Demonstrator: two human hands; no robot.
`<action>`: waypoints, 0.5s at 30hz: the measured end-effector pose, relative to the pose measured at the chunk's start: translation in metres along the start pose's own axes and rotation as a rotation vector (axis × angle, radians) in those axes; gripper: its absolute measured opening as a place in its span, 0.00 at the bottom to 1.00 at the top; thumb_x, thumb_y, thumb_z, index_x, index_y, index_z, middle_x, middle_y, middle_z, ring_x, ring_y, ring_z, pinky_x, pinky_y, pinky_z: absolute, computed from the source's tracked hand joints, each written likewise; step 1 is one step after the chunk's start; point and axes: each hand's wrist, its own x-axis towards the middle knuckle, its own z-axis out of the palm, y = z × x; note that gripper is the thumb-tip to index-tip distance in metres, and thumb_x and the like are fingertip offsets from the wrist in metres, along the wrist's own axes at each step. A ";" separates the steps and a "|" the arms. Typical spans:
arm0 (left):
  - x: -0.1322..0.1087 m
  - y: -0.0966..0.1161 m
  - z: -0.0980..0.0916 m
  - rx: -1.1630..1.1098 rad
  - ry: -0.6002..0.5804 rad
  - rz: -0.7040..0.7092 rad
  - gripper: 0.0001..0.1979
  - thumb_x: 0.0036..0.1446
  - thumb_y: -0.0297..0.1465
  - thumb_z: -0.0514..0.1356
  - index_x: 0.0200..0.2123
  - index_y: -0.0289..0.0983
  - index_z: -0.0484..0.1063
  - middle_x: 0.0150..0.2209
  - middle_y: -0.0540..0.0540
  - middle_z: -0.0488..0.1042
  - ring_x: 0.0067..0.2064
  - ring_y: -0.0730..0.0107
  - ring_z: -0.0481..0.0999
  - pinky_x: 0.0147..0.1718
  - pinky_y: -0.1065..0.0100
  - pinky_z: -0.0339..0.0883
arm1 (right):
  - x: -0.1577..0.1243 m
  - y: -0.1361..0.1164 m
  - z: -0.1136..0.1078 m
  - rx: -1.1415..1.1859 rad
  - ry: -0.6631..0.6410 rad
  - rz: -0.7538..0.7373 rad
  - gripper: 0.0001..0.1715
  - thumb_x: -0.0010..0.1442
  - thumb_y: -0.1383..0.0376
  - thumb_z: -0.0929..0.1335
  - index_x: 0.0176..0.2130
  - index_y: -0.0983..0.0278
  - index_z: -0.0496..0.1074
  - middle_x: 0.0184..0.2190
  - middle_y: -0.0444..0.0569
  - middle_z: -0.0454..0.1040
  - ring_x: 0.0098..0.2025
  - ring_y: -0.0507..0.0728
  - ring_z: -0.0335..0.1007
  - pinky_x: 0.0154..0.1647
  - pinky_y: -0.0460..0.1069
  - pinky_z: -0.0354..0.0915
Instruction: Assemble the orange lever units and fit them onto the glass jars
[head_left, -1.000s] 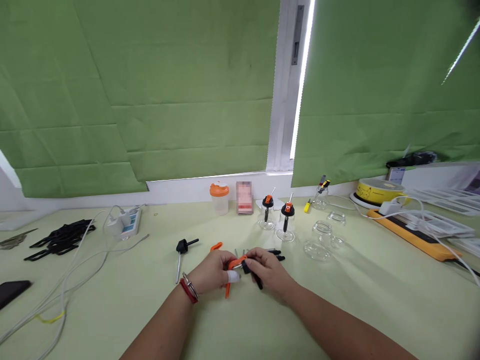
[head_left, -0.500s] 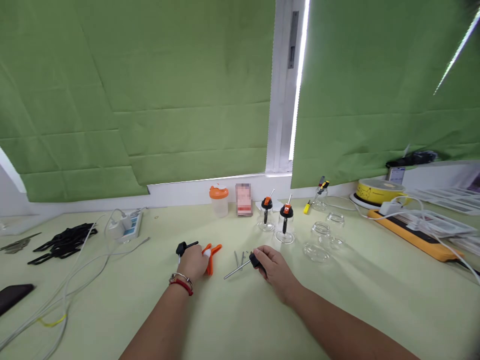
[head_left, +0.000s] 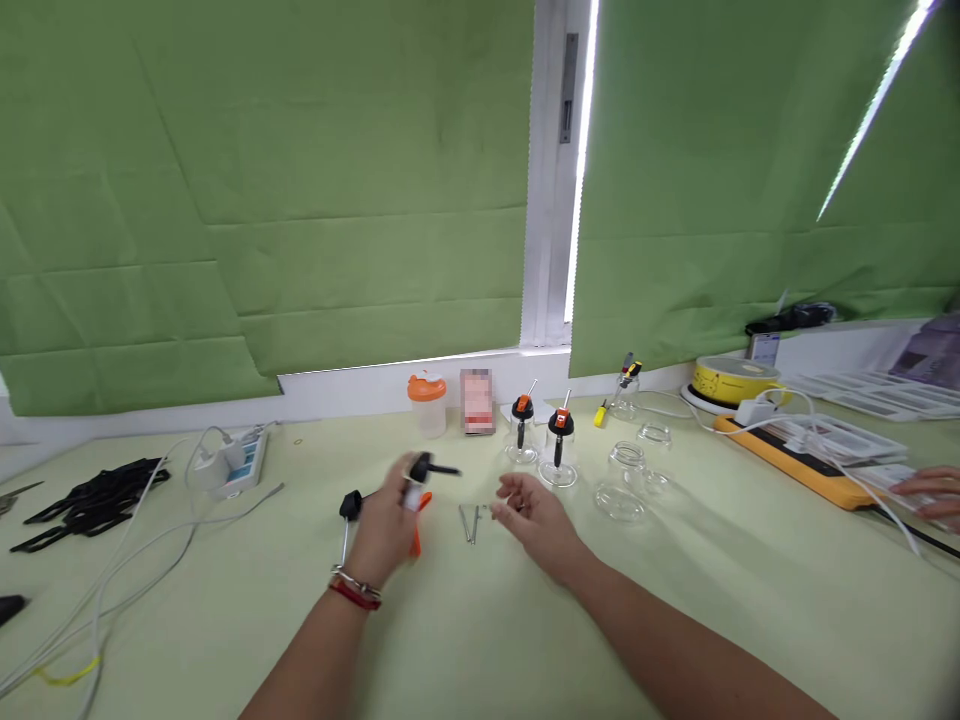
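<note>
My left hand (head_left: pixel 386 525) is closed on a black cap (head_left: pixel 421 467) with a black stem pointing right; motion blurs it slightly. Beside that hand, another black cap (head_left: pixel 350 505) on a metal rod rests on the table. Orange plastic pieces (head_left: pixel 421 510) lie partly hidden behind my left fingers. My right hand (head_left: pixel 536 520) hovers low with fingers curled together, and whatever they pinch, if anything, is too small to make out. Thin metal rods (head_left: pixel 470 525) and tiny bits lie just left of its fingertips.
Two glass jars with black-and-orange tops (head_left: pixel 559 440) stand beyond my right hand. Open glass jars (head_left: pixel 626 470) are to the right, near a yellow screwdriver (head_left: pixel 601 413). Cables (head_left: pixel 150 530) run across the left. Another person's hand (head_left: pixel 934 495) is at the far right.
The black cap in my right hand has left it, and my left hand has risen with a black cap. Another person's hand has come into view at the right.
</note>
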 end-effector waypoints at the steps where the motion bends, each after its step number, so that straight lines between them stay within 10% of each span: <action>1: 0.006 -0.011 -0.011 0.102 0.128 -0.140 0.25 0.56 0.29 0.49 0.59 0.40 0.54 0.46 0.41 0.74 0.42 0.58 0.75 0.41 0.63 0.65 | 0.008 -0.001 -0.008 -0.104 0.111 -0.012 0.23 0.51 0.54 0.68 0.45 0.62 0.66 0.39 0.50 0.69 0.33 0.54 0.65 0.32 0.50 0.63; 4: 0.019 -0.048 -0.043 0.387 0.393 -0.555 0.29 0.56 0.31 0.48 0.61 0.39 0.49 0.39 0.36 0.76 0.36 0.48 0.76 0.33 0.56 0.66 | 0.036 -0.003 -0.038 -0.378 0.495 -0.195 0.18 0.51 0.60 0.67 0.43 0.62 0.67 0.43 0.52 0.68 0.44 0.60 0.64 0.43 0.54 0.62; 7: 0.020 -0.081 -0.058 0.460 0.291 -0.719 0.33 0.54 0.32 0.49 0.62 0.37 0.45 0.38 0.33 0.76 0.36 0.44 0.76 0.29 0.56 0.66 | 0.064 0.000 -0.066 -0.557 0.678 -0.268 0.24 0.48 0.63 0.68 0.46 0.64 0.65 0.49 0.55 0.66 0.54 0.64 0.58 0.55 0.57 0.54; 11: 0.018 -0.102 -0.048 0.380 0.032 -0.771 0.31 0.48 0.32 0.53 0.57 0.36 0.55 0.42 0.30 0.74 0.39 0.44 0.76 0.29 0.57 0.66 | 0.085 0.013 -0.080 -0.521 0.565 0.048 0.42 0.43 0.61 0.71 0.55 0.67 0.57 0.53 0.60 0.64 0.53 0.66 0.61 0.48 0.55 0.60; 15: 0.020 -0.105 -0.040 0.341 -0.056 -0.757 0.23 0.44 0.31 0.55 0.47 0.36 0.66 0.42 0.30 0.74 0.42 0.41 0.74 0.32 0.54 0.65 | 0.088 0.024 -0.077 -0.463 0.435 0.174 0.31 0.46 0.59 0.69 0.49 0.64 0.64 0.43 0.54 0.72 0.42 0.62 0.69 0.37 0.51 0.63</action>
